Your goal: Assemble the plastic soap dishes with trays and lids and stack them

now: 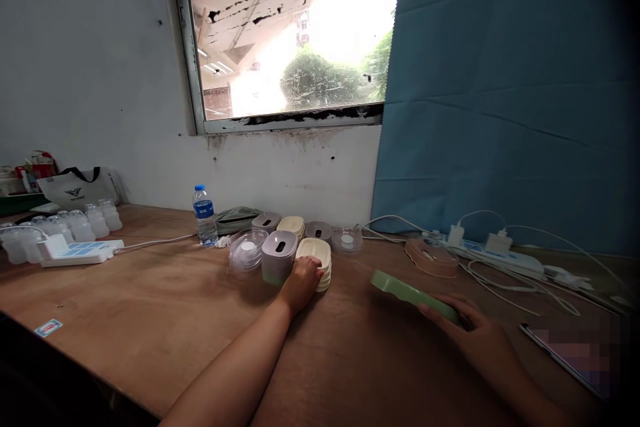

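Note:
In the head view my right hand (467,323) grips a shallow green plastic piece (415,295), thumb below and fingers on its far side, tilted above the table. My left hand (301,282) rests with curled fingers on the near edge of a stack of cream plastic pieces (316,252). Close beside that stack, on its left, stands a lilac container (279,250) with a dark slot on top and a greenish base. Clear round plastic pieces (246,250) are stacked farther left. Another cream stack (291,225) and a second lilac container (319,231) stand behind.
A water bottle (204,217) stands near the wall. Several translucent bottles (80,225) and a power strip (83,252) are at the left. On the right lie a peach-coloured piece (431,258), another power strip with cables (500,255) and a phone-like device (565,360).

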Tool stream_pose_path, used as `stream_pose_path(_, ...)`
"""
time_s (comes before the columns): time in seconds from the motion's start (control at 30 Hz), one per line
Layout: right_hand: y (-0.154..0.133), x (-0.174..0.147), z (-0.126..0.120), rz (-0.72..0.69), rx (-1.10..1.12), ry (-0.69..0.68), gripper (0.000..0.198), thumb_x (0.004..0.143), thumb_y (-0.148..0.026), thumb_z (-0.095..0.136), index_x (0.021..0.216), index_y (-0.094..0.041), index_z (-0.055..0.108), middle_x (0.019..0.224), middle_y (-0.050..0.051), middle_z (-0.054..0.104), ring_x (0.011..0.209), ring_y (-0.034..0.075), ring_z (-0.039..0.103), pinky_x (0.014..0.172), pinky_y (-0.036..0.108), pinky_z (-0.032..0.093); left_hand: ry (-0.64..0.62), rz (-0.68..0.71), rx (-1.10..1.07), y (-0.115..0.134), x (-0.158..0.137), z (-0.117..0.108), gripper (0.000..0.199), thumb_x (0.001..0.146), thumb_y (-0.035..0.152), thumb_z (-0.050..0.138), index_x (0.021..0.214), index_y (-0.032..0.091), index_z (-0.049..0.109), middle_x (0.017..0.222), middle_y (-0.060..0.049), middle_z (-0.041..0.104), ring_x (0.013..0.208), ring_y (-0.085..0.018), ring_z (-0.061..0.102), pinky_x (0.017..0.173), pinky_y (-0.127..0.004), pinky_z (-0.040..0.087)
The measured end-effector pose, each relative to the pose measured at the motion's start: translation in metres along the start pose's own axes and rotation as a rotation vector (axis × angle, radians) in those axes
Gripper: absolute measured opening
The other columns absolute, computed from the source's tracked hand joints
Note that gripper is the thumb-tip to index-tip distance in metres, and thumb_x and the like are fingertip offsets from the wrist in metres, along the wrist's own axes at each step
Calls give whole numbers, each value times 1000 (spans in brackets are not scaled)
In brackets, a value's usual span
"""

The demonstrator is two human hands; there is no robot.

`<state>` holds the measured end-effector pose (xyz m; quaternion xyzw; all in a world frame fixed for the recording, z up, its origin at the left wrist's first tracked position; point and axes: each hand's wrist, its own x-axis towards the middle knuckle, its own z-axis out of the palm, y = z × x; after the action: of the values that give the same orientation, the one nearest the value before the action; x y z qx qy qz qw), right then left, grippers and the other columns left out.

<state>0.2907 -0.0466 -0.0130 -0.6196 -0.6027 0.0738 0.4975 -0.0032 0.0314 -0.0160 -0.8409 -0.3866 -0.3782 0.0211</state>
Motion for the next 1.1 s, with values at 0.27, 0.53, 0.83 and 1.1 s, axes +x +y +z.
stream_pose_path(0.27, 1, 0, 1, -57, 13, 18, 42, 55, -59, 62, 74, -22, 65, 88, 7, 59, 80, 25, 58, 68, 32, 47, 34, -3, 15, 1, 1, -2, 19, 83, 22, 38, 100, 15, 42, 100, -9, 51, 97, -22, 45, 92, -41, 32)
stream_pose_path(0.53, -15, -12, -1, -305, 155, -187, 25, 64, -43, 65, 78, -22, 67, 92, 6, 56, 89, 23, 57, 78, 30, 47, -24, 269, -267, 46, -4, -26, 29, 78, 25, 48, 105, 17, 44, 111, -10, 50, 108, -20, 43, 95, -35, 33)
stream_pose_path(0.83, -17, -8, -3, -286, 399, -298, 21, 62, -40, 66, 73, -23, 68, 94, 9, 57, 92, 26, 56, 74, 31, 51, -356, 114, -635, 90, 1, -51, 37, 68, 28, 64, 102, 17, 52, 97, -5, 60, 87, -14, 56, 78, -24, 43)
stream_pose_path(1.1, -11, 45, 36, -3, 656, -132, 30, 64, -43, 62, 86, -23, 62, 97, 5, 59, 93, 25, 57, 79, 32, 47, -312, 7, -619, 67, 57, -52, 31, 60, 29, 71, 84, 16, 56, 76, 0, 57, 71, -10, 52, 66, -18, 43)
